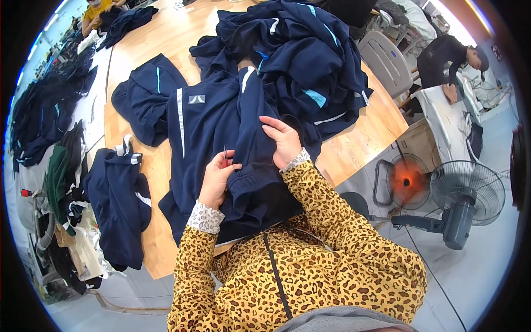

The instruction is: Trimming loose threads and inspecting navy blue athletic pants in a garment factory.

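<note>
A navy jacket [207, 119] with white piping and a small pale chest badge lies spread in front of me, its near part over the table edge by my lap. One sleeve runs toward me and ends in a gathered cuff [249, 185]. My left hand [217, 178] is closed at the left side of this cuff, thumb and fingers pinching the cloth. A thin dark pointed thing [225, 150] shows at its fingertips, too small to name. On the sleeve's right side, my right hand [285, 143] grips the cloth between thumb and fingers, the fingertips partly apart.
A big heap of navy garments [298, 61] covers the far right of the wooden table [362, 141]. More folded navy pieces [119, 207] lie to the left. Fans [467, 193] stand on the floor at right, near a chair [384, 61]. Co-workers [442, 58] are farther off.
</note>
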Motion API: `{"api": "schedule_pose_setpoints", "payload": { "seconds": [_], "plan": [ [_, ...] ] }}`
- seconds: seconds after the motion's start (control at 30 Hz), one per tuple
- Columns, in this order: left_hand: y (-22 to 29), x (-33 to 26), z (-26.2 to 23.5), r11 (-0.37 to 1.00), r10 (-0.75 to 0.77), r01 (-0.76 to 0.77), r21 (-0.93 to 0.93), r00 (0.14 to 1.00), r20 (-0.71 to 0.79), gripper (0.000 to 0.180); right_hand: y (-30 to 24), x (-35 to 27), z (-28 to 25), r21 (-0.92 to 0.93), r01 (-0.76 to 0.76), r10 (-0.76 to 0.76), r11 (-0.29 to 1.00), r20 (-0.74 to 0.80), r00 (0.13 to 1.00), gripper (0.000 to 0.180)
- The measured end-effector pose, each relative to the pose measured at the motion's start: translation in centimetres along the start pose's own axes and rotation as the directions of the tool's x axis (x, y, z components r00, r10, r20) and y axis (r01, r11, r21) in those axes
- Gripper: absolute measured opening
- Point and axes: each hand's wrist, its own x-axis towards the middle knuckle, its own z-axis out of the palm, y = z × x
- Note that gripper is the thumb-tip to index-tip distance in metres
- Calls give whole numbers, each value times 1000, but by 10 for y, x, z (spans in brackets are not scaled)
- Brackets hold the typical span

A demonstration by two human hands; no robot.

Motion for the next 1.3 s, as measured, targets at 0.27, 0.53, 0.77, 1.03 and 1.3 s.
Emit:
{"api": "schedule_pose_setpoints", "payload": {
  "seconds": [0.27,0.53,0.77,1.03,1.3],
  "plan": [
    [58,21,20,438,596,-540,719,773,218,14,-4,-4,-2,-184,116,-118,976,2,993,26],
    [50,47,51,523,531,-531,667,815,234,14,2,-4,-5,-389,202,-198,899,51,979,30],
    [56,44,62,660,441,-397,638,892,99,14,-7,-2,-4,-654,673,-570,346,423,704,42],
    [58,45,61,680,322,-308,665,941,106,18,7,11,-10,-673,544,-437,501,345,830,15],
    [70,42,51,487,348,-422,765,897,274,30,11,25,-28,-533,328,-309,780,128,942,12]
  ]
}}
